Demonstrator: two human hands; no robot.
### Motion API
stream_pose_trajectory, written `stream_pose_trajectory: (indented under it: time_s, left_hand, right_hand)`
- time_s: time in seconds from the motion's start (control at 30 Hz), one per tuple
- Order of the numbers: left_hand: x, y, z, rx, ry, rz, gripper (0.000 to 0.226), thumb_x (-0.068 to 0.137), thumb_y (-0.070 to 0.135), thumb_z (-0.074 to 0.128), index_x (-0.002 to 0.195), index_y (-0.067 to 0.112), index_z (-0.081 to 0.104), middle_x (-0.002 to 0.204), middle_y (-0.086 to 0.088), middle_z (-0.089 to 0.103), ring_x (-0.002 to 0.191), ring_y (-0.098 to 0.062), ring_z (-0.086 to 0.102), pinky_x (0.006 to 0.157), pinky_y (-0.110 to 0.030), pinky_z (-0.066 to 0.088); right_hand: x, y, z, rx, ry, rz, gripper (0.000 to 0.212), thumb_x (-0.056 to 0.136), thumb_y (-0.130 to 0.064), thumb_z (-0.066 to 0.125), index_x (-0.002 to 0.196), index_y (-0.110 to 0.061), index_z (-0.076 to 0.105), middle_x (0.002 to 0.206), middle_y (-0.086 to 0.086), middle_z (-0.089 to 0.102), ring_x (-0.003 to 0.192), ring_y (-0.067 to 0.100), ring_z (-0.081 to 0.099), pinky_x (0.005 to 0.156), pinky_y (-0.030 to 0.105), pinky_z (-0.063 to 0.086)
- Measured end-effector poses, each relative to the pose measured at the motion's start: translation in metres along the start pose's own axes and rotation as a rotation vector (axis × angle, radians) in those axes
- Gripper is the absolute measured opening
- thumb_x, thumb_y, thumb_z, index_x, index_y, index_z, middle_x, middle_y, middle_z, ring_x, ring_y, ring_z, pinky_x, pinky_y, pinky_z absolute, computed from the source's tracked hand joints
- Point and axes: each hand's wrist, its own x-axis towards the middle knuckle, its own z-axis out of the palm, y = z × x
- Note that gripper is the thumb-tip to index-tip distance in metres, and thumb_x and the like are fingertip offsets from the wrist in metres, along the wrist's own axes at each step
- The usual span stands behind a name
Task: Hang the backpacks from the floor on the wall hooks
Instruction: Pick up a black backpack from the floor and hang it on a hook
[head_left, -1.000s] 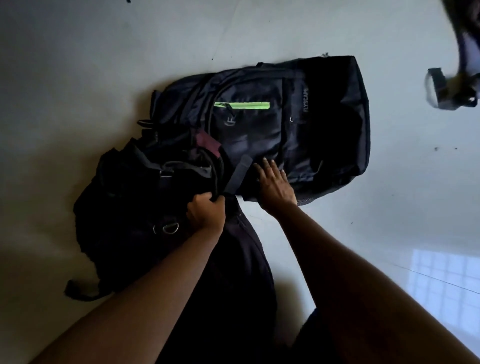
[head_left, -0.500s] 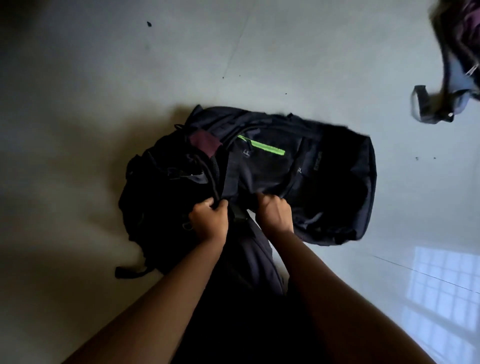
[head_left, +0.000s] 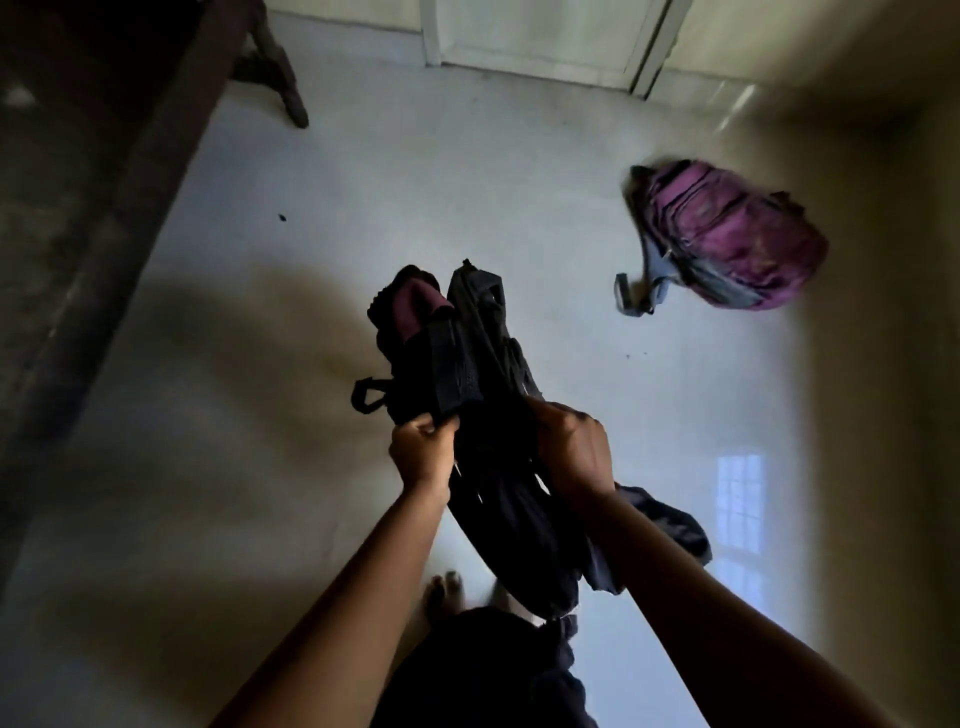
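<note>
Two dark backpacks hang bunched together above the floor, held in both my hands. The black backpack (head_left: 415, 332) with a maroon patch is on the left, and my left hand (head_left: 423, 452) is closed on its strap. My right hand (head_left: 571, 452) grips the top of the navy backpack (head_left: 514, 519), which sags down toward my feet. A purple backpack (head_left: 727, 239) with grey straps lies on the floor at the right, near the wall. No wall hooks are in view.
Dark wooden furniture (head_left: 104, 208) runs along the left, with a leg (head_left: 280, 78) standing on the floor. A pale door (head_left: 540, 36) is at the far end. A wall (head_left: 883, 364) borders the right. My bare foot (head_left: 441, 592) is below the bags.
Both dark backpacks have come up off the floor in my hands. My view has risen and tilted forward, so the purple backpack, the door and the furniture are now visible.
</note>
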Motion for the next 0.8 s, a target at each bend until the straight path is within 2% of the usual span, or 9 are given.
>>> stream_pose_trajectory:
  time_s: [0.17, 0.27, 0.33, 0.4, 0.47, 0.53, 0.67, 0.73, 0.8]
  left_hand:
    - [-0.067, 0.070, 0.013, -0.111, -0.183, -0.017, 0.038, 0.080, 0.002, 0.063, 0.050, 0.014, 0.044, 0.054, -0.005, 0.045, 0.051, -0.018, 0.045, 0.053, -0.028, 0.043]
    - [-0.094, 0.107, 0.045, -0.103, -0.253, 0.014, 0.041, 0.081, 0.002, 0.063, 0.048, 0.014, 0.043, 0.040, 0.001, 0.048, 0.048, -0.016, 0.042, 0.050, -0.025, 0.039]
    - [-0.109, 0.131, 0.072, -0.087, -0.293, 0.038, 0.043, 0.080, 0.004, 0.064, 0.047, 0.014, 0.039, 0.028, 0.009, 0.042, 0.047, -0.016, 0.038, 0.048, -0.024, 0.037]
    - [-0.119, 0.151, 0.101, -0.062, -0.319, 0.045, 0.043, 0.079, 0.004, 0.065, 0.049, 0.015, 0.036, 0.040, 0.000, 0.041, 0.048, -0.017, 0.035, 0.049, -0.025, 0.036]
    - [-0.126, 0.168, 0.130, -0.067, -0.329, 0.043, 0.040, 0.079, 0.004, 0.065, 0.051, 0.015, 0.039, 0.052, -0.004, 0.039, 0.050, -0.017, 0.036, 0.050, -0.026, 0.036]
    - [-0.133, 0.190, 0.164, -0.073, -0.341, 0.027, 0.038, 0.079, 0.002, 0.065, 0.052, 0.014, 0.042, 0.054, -0.004, 0.043, 0.050, -0.016, 0.039, 0.055, -0.029, 0.038]
    - [-0.150, 0.242, 0.249, -0.053, -0.376, -0.037, 0.032, 0.080, -0.001, 0.063, 0.055, 0.011, 0.047, 0.045, -0.005, 0.045, 0.048, -0.018, 0.038, 0.053, -0.028, 0.040]
    - [-0.154, 0.264, 0.289, -0.055, -0.397, -0.077, 0.023, 0.079, -0.001, 0.063, 0.061, 0.009, 0.052, 0.057, -0.007, 0.046, 0.051, -0.021, 0.044, 0.057, -0.032, 0.048]
    - [-0.149, 0.276, 0.323, -0.067, -0.410, -0.109, 0.019, 0.078, -0.001, 0.064, 0.065, 0.008, 0.054, 0.077, -0.014, 0.059, 0.069, -0.028, 0.058, 0.068, -0.041, 0.055]
  right_hand:
    - [-0.032, -0.004, -0.082, 0.081, 0.153, 0.195, 0.014, 0.078, -0.010, 0.051, 0.087, -0.012, 0.062, 0.079, 0.014, 0.067, 0.073, 0.039, 0.058, 0.064, 0.041, 0.047]
    - [-0.034, 0.011, -0.127, 0.126, 0.260, 0.297, 0.008, 0.077, -0.008, 0.050, 0.081, -0.006, 0.056, 0.072, 0.018, 0.059, 0.064, 0.029, 0.035, 0.064, 0.041, 0.047]
    - [-0.028, 0.032, -0.151, 0.128, 0.324, 0.330, 0.005, 0.077, -0.008, 0.050, 0.078, -0.004, 0.053, 0.070, 0.021, 0.052, 0.069, 0.019, 0.023, 0.064, 0.040, 0.048]
    - [-0.019, 0.054, -0.174, 0.142, 0.363, 0.372, 0.005, 0.078, -0.007, 0.051, 0.078, -0.003, 0.053, 0.069, 0.021, 0.050, 0.070, 0.022, 0.022, 0.064, 0.040, 0.049]
    - [-0.007, 0.078, -0.194, 0.143, 0.371, 0.394, 0.009, 0.078, -0.007, 0.052, 0.083, -0.004, 0.058, 0.075, 0.021, 0.062, 0.073, 0.043, 0.041, 0.065, 0.040, 0.048]
    - [0.009, 0.104, -0.221, 0.143, 0.373, 0.391, 0.012, 0.079, -0.009, 0.053, 0.088, -0.006, 0.061, 0.083, 0.019, 0.069, 0.078, 0.040, 0.059, 0.065, 0.039, 0.048]
    - [0.056, 0.161, -0.295, 0.108, 0.356, 0.440, 0.010, 0.082, -0.015, 0.053, 0.082, -0.010, 0.062, 0.086, 0.014, 0.071, 0.075, 0.032, 0.060, 0.064, 0.034, 0.042]
    - [0.081, 0.187, -0.332, 0.100, 0.352, 0.478, 0.016, 0.082, -0.014, 0.053, 0.089, -0.013, 0.067, 0.095, 0.015, 0.072, 0.088, 0.035, 0.065, 0.069, 0.036, 0.046]
    - [0.104, 0.207, -0.362, 0.055, 0.374, 0.469, 0.027, 0.082, -0.010, 0.051, 0.100, -0.017, 0.069, 0.104, 0.015, 0.072, 0.097, 0.036, 0.065, 0.075, 0.037, 0.048]
